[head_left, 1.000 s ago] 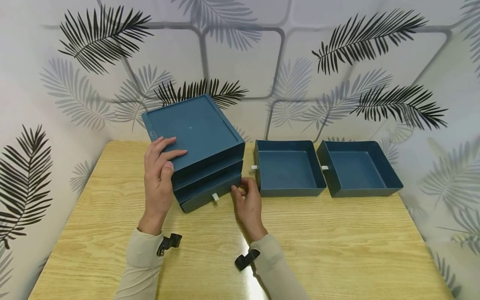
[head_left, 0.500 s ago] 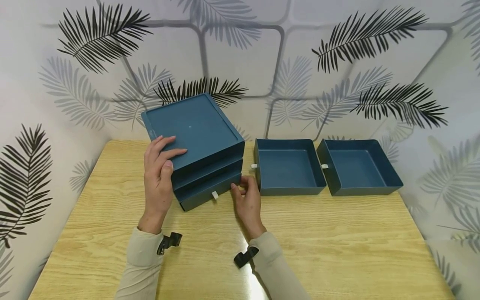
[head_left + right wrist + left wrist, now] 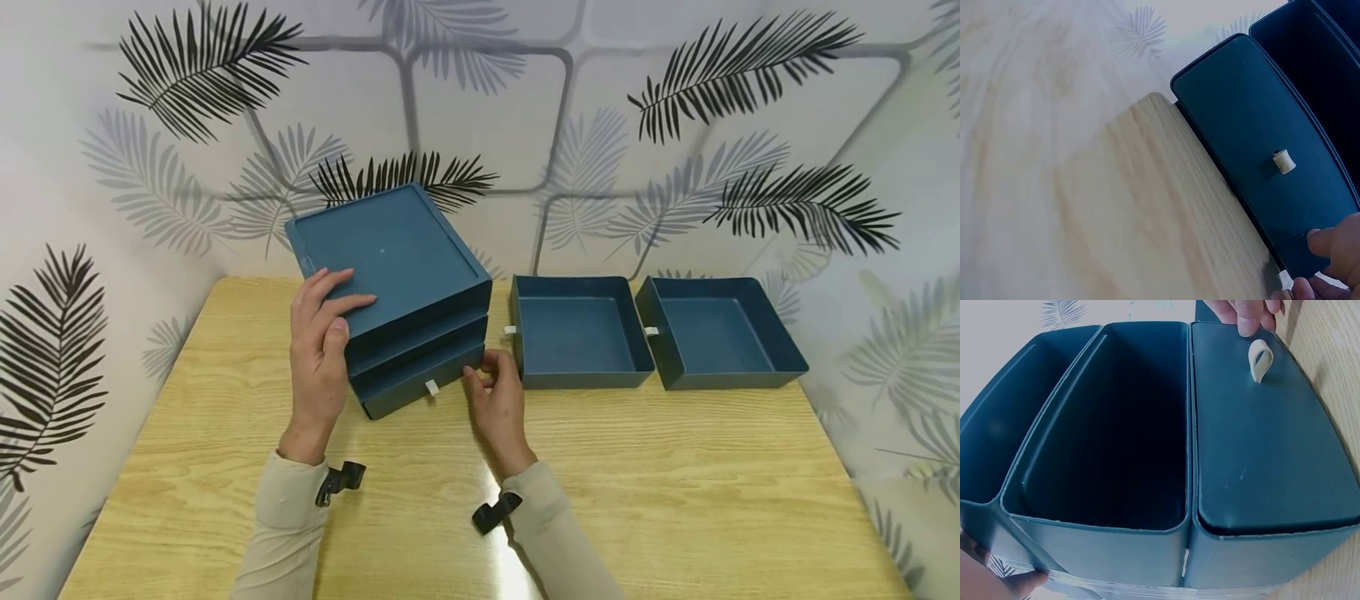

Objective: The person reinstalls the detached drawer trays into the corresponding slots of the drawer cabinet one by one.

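A blue three-tier drawer unit (image 3: 390, 258) stands angled on the table, with two empty upper slots. Its bottom drawer (image 3: 1266, 431), fitted with a pale pull loop (image 3: 1260, 360), sits in its slot, nearly level with the frame. My left hand (image 3: 318, 358) rests on the unit's left side and top, fingers extended over the lid. At the front right corner my right hand (image 3: 497, 406) grips the unit, thumb on the drawer front and fingers round the side. In the right wrist view that thumb presses the drawer face; the other fingers are partly hidden.
Two empty blue drawers, a nearer one (image 3: 577, 333) and a farther one (image 3: 723, 329), stand side by side right of the unit, white tabs facing left. The wooden table (image 3: 660, 492) meets a leaf-patterned wall (image 3: 487, 117) at the back.
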### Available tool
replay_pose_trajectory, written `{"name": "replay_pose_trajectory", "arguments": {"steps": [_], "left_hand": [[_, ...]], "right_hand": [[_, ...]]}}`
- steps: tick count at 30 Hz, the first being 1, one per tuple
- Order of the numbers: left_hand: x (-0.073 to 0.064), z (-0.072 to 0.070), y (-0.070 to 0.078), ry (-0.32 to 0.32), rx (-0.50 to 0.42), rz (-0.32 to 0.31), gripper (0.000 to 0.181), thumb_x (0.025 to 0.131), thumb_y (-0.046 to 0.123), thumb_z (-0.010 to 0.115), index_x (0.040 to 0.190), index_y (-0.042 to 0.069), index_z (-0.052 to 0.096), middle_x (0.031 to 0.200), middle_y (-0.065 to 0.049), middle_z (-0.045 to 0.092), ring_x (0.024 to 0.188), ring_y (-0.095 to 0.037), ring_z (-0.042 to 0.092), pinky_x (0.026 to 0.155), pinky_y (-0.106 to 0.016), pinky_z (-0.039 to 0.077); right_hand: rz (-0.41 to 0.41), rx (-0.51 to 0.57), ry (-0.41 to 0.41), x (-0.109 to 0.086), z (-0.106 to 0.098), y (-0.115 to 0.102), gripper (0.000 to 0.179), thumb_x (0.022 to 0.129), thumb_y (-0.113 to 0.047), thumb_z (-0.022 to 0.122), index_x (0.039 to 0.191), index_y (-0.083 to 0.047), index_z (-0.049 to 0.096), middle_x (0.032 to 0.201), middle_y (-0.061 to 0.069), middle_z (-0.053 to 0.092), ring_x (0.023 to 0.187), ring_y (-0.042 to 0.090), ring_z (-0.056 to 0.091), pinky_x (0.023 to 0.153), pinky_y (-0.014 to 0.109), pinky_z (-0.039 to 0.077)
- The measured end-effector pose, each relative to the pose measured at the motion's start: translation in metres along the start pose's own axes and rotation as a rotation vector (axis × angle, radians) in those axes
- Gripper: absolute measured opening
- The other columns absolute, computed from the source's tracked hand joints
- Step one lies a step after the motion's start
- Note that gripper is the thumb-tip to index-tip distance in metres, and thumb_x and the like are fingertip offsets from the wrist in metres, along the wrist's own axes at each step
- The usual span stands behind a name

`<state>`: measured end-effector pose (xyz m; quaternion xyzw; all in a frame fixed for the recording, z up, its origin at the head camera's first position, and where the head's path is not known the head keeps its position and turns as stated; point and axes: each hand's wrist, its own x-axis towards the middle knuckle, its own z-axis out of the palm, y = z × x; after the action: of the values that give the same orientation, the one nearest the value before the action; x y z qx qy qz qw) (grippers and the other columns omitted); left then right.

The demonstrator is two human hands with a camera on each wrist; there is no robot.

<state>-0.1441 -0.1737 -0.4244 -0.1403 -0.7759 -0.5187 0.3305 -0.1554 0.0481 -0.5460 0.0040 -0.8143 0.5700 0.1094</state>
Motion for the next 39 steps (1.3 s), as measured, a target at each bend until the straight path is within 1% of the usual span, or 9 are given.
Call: {"name": "replay_pose_trajectory", "arguments": {"steps": [7, 12, 17, 21, 24, 27, 32, 36, 39], "left_hand": [[0.002, 0.000, 0.002, -0.005, 0.001, 0.009, 0.041, 0.105, 0.012, 0.038, 0.117, 0.009, 0.078, 0.150, -0.010, 0.058, 0.155, -0.024, 0.032, 0.131, -0.050, 0.015], [0.003, -0.002, 0.003, -0.003, 0.019, 0.016, 0.042, 0.105, 0.014, 0.037, 0.117, 0.010, 0.078, 0.149, -0.009, 0.059, 0.155, -0.022, 0.033, 0.132, -0.048, 0.015], [0.004, -0.002, 0.003, -0.006, 0.019, 0.012, 0.042, 0.105, 0.014, 0.038, 0.117, 0.010, 0.078, 0.149, -0.009, 0.059, 0.155, -0.022, 0.032, 0.132, -0.049, 0.015], [0.004, -0.002, 0.004, -0.008, 0.016, 0.012, 0.041, 0.105, 0.014, 0.039, 0.118, 0.010, 0.078, 0.149, -0.009, 0.058, 0.155, -0.022, 0.032, 0.132, -0.048, 0.015], [0.004, -0.002, 0.003, -0.008, 0.014, 0.011, 0.041, 0.105, 0.013, 0.039, 0.117, 0.010, 0.078, 0.149, -0.008, 0.059, 0.155, -0.022, 0.033, 0.131, -0.048, 0.015], [0.003, -0.002, 0.002, -0.007, 0.020, 0.009, 0.041, 0.105, 0.013, 0.039, 0.117, 0.010, 0.078, 0.149, -0.009, 0.059, 0.154, -0.022, 0.033, 0.131, -0.048, 0.016], [0.002, -0.001, 0.000, -0.008, 0.026, 0.000, 0.040, 0.104, 0.010, 0.039, 0.116, 0.007, 0.078, 0.149, -0.013, 0.058, 0.155, -0.027, 0.032, 0.131, -0.052, 0.016], [0.001, -0.001, 0.000, -0.007, 0.021, -0.009, 0.040, 0.103, 0.009, 0.040, 0.116, 0.006, 0.078, 0.148, -0.014, 0.058, 0.154, -0.028, 0.032, 0.131, -0.053, 0.016], [0.001, -0.001, 0.001, -0.014, 0.029, -0.005, 0.041, 0.104, 0.011, 0.039, 0.117, 0.008, 0.078, 0.149, -0.012, 0.058, 0.155, -0.025, 0.032, 0.131, -0.052, 0.016]], "right_hand": [[0.025, -0.017, -0.037, -0.004, -0.006, -0.007, 0.040, 0.098, -0.009, 0.069, 0.135, -0.002, 0.057, 0.126, 0.020, 0.063, 0.112, 0.032, 0.064, 0.093, 0.043, 0.058], [0.016, -0.127, -0.048, -0.009, -0.011, -0.015, 0.044, 0.099, -0.014, 0.068, 0.140, -0.003, 0.055, 0.133, 0.018, 0.062, 0.121, 0.032, 0.062, 0.100, 0.047, 0.055], [-0.097, -0.256, -0.009, -0.016, -0.020, -0.025, 0.037, 0.101, -0.017, 0.067, 0.135, -0.005, 0.060, 0.128, 0.014, 0.064, 0.112, 0.031, 0.066, 0.090, 0.046, 0.058], [-0.241, -0.306, 0.074, -0.017, -0.031, -0.032, 0.028, 0.100, -0.013, 0.067, 0.126, -0.004, 0.064, 0.121, 0.013, 0.064, 0.100, 0.029, 0.064, 0.076, 0.040, 0.059], [-0.292, -0.370, 0.142, -0.015, -0.038, -0.033, 0.022, 0.099, -0.011, 0.068, 0.120, -0.005, 0.066, 0.124, 0.012, 0.061, 0.097, 0.027, 0.063, 0.068, 0.037, 0.057], [-0.281, -0.412, 0.176, -0.014, -0.043, -0.031, 0.022, 0.097, -0.010, 0.070, 0.118, -0.006, 0.067, 0.132, 0.013, 0.057, 0.095, 0.029, 0.065, 0.060, 0.036, 0.054], [-0.244, -0.425, 0.179, -0.013, -0.047, -0.027, 0.026, 0.096, -0.009, 0.071, 0.121, -0.005, 0.065, 0.142, 0.017, 0.051, 0.089, 0.034, 0.068, 0.052, 0.035, 0.050], [-0.205, -0.444, 0.168, -0.011, -0.049, -0.023, 0.036, 0.096, -0.009, 0.072, 0.130, -0.003, 0.061, 0.142, 0.019, 0.050, 0.087, 0.035, 0.068, 0.051, 0.038, 0.050], [-0.162, -0.484, 0.130, -0.010, -0.051, -0.019, 0.047, 0.097, -0.011, 0.071, 0.141, -0.003, 0.055, 0.136, 0.020, 0.055, 0.090, 0.035, 0.067, 0.058, 0.044, 0.055]]}}
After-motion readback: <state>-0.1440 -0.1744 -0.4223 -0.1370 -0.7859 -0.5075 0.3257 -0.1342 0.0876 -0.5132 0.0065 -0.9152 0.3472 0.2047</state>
